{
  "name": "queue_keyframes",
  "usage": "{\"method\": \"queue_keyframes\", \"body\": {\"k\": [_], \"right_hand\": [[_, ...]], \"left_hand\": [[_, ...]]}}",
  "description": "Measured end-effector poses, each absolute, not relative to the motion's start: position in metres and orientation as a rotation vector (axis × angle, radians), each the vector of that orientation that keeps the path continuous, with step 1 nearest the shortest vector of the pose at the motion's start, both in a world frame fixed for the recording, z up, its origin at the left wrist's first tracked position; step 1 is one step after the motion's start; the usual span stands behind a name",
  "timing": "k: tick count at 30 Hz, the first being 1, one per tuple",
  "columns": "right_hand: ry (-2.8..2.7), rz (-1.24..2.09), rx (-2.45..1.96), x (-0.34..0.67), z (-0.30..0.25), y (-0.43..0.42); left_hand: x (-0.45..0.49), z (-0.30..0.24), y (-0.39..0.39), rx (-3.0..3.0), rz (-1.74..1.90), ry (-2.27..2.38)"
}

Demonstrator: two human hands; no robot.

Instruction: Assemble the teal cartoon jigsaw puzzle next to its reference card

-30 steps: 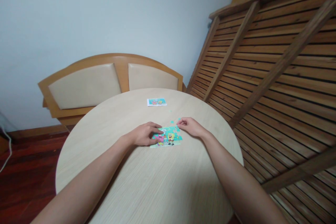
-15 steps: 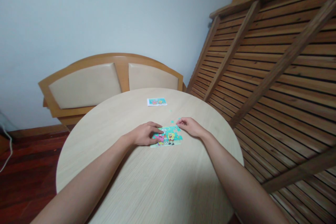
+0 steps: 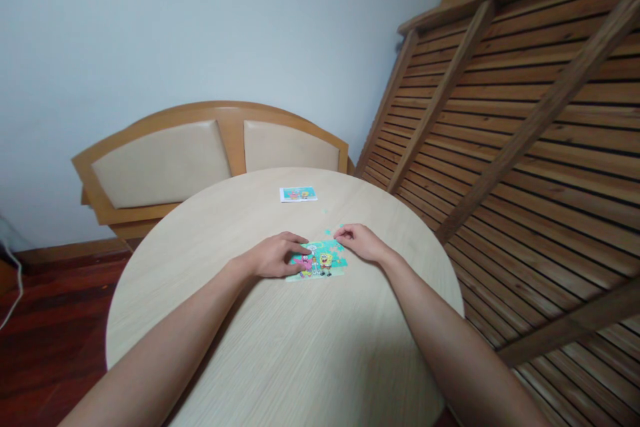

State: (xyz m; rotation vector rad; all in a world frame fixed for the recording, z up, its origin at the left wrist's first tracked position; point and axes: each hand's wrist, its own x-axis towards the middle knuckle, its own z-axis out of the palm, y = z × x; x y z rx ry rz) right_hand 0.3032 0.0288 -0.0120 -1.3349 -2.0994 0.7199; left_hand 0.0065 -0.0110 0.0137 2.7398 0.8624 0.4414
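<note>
A colourful cartoon jigsaw puzzle (image 3: 327, 264) lies partly put together on the round table, with gaps in its upper right part. My left hand (image 3: 274, 255) rests on the puzzle's left side, thumb and fingers spread apart and pressing it flat. At the puzzle's upper right edge, my right hand (image 3: 361, 241) has its thumb and fingertips pinched together on a small puzzle piece, mostly hidden by the fingers. Just beyond that hand, a few loose turquoise pieces (image 3: 328, 231) lie on the tabletop.
Farther back on the pale wooden table (image 3: 300, 340) is a small picture card (image 3: 299, 194) with a similar cartoon. A padded headboard (image 3: 165, 163) stands behind the table against the wall. A slatted wooden frame (image 3: 500, 147) leans close along the right side.
My right hand has shifted very slightly left along the puzzle's upper edge, still pinched. My left hand stays in place on the puzzle.
</note>
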Motion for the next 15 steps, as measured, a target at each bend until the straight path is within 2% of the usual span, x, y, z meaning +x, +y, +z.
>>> {"method": "queue_keyframes", "body": {"k": [15], "right_hand": [[-2.198, 0.924, -1.262, 0.321, 0.004, 0.023]], "left_hand": [[0.005, 0.009, -0.009, 2.761, 0.465, 0.832]]}}
